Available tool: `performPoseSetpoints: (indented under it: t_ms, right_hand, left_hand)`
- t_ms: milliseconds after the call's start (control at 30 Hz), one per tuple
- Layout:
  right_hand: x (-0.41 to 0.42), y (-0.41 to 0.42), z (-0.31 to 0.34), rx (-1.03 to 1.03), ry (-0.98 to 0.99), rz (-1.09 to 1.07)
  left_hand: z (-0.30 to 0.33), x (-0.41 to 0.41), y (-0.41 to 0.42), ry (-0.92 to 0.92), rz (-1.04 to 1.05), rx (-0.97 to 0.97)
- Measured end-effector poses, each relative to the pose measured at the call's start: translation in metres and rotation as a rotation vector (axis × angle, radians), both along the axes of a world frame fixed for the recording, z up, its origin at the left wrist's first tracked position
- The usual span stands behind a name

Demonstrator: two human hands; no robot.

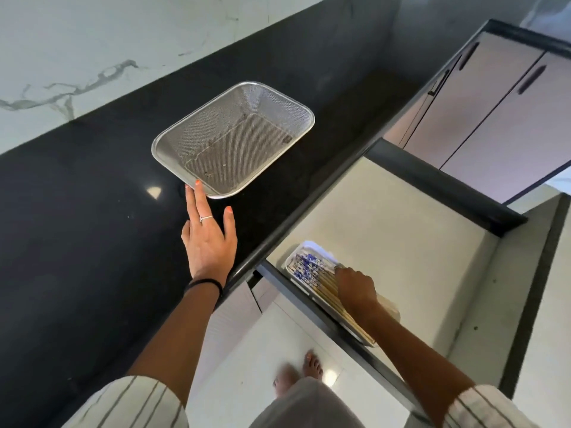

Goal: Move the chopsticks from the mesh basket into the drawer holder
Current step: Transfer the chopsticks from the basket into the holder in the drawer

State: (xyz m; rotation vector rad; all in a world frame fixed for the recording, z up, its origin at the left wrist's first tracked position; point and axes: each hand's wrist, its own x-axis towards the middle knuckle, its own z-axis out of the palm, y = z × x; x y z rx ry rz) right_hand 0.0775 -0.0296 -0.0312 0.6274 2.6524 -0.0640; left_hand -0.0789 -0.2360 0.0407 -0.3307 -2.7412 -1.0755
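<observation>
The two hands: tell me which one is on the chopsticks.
The right hand, down in the open drawer, on the chopsticks in the holder. The left hand lies open by the mesh basket.

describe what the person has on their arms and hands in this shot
Both arms are bare from the elbow down, under short, loose white sleeves with thin dark stripes. The left hand has orange-painted nails, a thin silver ring on one finger, and a black band around the wrist. The right hand shows no ring or band from this angle; its nails are hidden.
</observation>
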Motion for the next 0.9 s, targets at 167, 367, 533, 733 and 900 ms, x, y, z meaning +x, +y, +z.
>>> performPoseSetpoints:
  t_ms: [167, 367, 533, 733, 900]
  right_hand:
    - [-0.004, -0.001, -0.01, 0.048, -0.001, 0.111]
    - [0.012, 0.002, -0.029, -0.058, 0.065, 0.11]
    - [0.032, 0.008, -0.037, -0.208, 0.112, 0.103]
    - [0.045, 0.02, -0.038, -0.3, 0.124, 0.156]
    - [0.048, 0.023, -0.038, -0.297, 0.092, 0.192]
  left_hand:
    - [0.0, -0.003, 0.0, -0.01, -0.001, -0.005]
    - [0.001, -0.004, 0.001, -0.015, 0.0, -0.006]
    - [0.001, -0.005, 0.003, -0.013, 0.007, -0.02]
    - [0.001, -0.005, 0.003, -0.023, 0.007, -0.021]
    - [0.001, -0.004, 0.002, -0.022, 0.011, -0.018]
